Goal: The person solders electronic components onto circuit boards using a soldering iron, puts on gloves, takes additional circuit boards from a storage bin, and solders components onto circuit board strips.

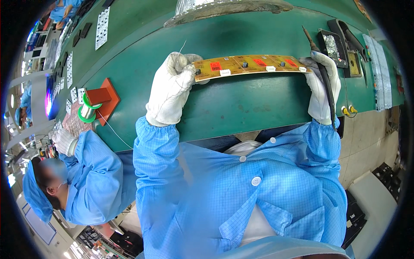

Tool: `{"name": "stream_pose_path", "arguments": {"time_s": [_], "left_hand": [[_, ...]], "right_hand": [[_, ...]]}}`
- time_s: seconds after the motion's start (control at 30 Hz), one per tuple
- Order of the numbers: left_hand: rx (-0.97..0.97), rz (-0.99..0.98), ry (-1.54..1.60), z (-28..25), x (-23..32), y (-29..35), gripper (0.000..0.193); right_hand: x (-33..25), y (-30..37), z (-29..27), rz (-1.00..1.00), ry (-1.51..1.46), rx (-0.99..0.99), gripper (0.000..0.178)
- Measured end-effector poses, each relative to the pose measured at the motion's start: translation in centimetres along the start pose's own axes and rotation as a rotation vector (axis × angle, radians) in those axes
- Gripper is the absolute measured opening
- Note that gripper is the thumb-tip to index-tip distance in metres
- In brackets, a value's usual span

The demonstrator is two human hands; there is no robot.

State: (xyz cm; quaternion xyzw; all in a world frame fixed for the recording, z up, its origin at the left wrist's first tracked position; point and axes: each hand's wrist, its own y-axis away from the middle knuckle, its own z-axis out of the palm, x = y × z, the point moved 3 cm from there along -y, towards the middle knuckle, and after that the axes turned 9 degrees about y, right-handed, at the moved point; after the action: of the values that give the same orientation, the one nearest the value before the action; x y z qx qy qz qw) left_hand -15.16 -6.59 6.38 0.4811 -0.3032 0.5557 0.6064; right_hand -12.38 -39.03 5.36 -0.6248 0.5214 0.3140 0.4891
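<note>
Both my gloved hands hold up a long brown circuit board panel above the green bench. It carries white connectors, small black parts and red labels. My left hand, in a white knit glove, pinches its left end; a thin strand of solder wire sticks up from those fingers. My right hand grips the right end, and a soldering iron also lies in it, its tip pointing up and away from the board.
A green solder spool sits on a red-brown stand at left, trailing wire. A soldering iron holder stands at back right beside stacked pale strips. A fume hood hangs at the far side. A co-worker sits at left.
</note>
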Motion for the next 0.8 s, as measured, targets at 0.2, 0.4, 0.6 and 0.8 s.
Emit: {"name": "stream_pose_path", "arguments": {"time_s": [0.2,0.4,0.6,0.8], "left_hand": [[-0.042,0.037,0.062,-0.1,-0.2,0.1,0.026],[-0.012,0.037,-0.035,0.1,-0.1,-0.7,0.024],[0.004,0.17,0.023,-0.1,0.0,-0.7,0.026],[-0.014,-0.045,0.277,-0.1,-0.3,-0.4,0.035]], "right_hand": [[0.1,0.1,0.0,-0.022,-0.024,0.03,0.041],[0.3,-0.3,-0.3,-0.054,-0.033,0.045,0.039],[-1.0,0.1,0.5,0.061,-0.084,0.065,0.04],[-2.1,0.6,0.7,0.062,0.105,0.079,0.03]]}}
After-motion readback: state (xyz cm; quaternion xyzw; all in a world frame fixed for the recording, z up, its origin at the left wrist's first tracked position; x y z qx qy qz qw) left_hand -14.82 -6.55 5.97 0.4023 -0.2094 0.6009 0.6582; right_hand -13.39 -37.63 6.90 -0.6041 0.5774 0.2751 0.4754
